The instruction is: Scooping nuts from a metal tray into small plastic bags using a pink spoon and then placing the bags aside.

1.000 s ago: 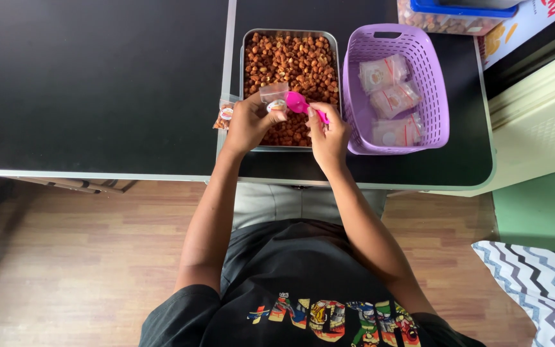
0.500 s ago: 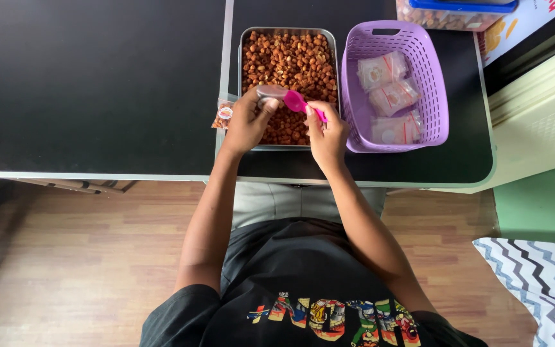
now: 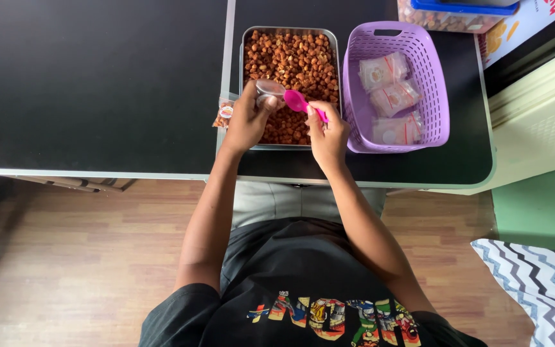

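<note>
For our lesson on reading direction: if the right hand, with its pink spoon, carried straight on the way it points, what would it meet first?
Probably the clear bag in the left hand; the pink spoon in the right hand points at its mouth, though depth is unclear.

Pink spoon [image 3: 304, 104], purple basket [image 3: 433, 83], brown nuts [image 3: 293, 61] — black table [image 3: 97, 83]

Tray [image 3: 246, 38] left of basket [image 3: 354, 77], both on table [image 3: 97, 83]

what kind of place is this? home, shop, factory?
Likely a home or small home-business snack-packing spot, not a factory: a metal tray of brown snacks, a purple basket with filled small bags, on black tables over wood-look flooring.
</note>
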